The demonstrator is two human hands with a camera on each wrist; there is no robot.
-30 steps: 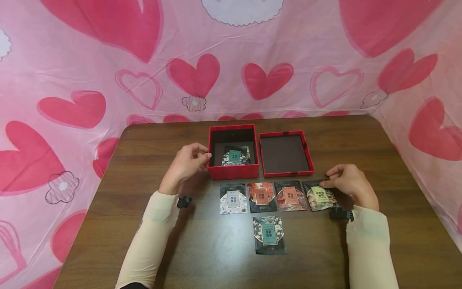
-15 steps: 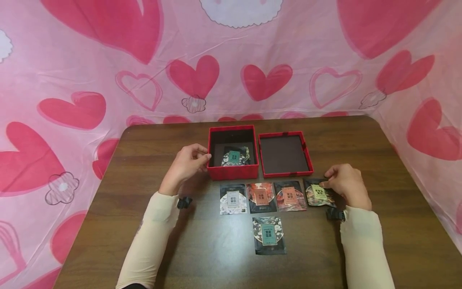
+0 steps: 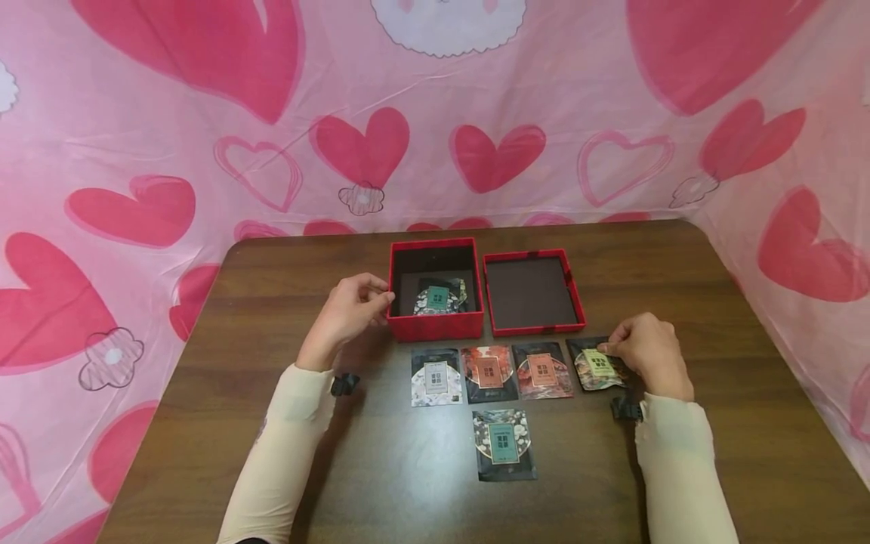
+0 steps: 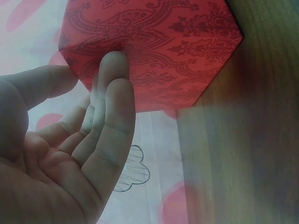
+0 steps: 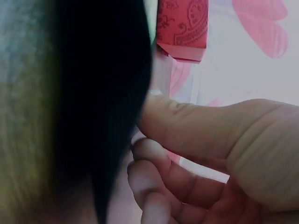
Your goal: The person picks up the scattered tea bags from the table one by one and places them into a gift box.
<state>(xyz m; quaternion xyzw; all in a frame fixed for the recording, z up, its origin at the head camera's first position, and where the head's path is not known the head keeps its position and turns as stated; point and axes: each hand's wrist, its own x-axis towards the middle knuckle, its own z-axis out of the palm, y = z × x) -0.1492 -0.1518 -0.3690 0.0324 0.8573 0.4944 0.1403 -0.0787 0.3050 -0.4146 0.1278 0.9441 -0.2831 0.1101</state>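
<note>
My left hand (image 3: 350, 308) rests against the left side of an open red box (image 3: 435, 326), thumb at its rim. In the left wrist view, fairly straight fingers (image 4: 119, 105) touch the patterned red wall. My right hand (image 3: 647, 349) pinches the upper right corner of a dark sachet with a yellow-green label (image 3: 601, 363), at the right end of a row. That sachet (image 5: 105, 93) fills much of the right wrist view as a dark, blurred sheet between thumb and fingers. Inside the box lies a sachet with a green label (image 3: 437, 298).
Right of the box is its red-rimmed lid (image 3: 530, 291), inside facing up. In the row lie a white sachet (image 3: 436, 378), an orange-red one (image 3: 488, 374) and another reddish one (image 3: 542, 371). A green-labelled sachet (image 3: 504, 446) lies nearer on the wooden table (image 3: 381, 468).
My right hand has shifted a little left, bringing the yellow-green-labelled sachet slightly closer to the row. My left hand stays at the box. The head view has moved slightly.
</note>
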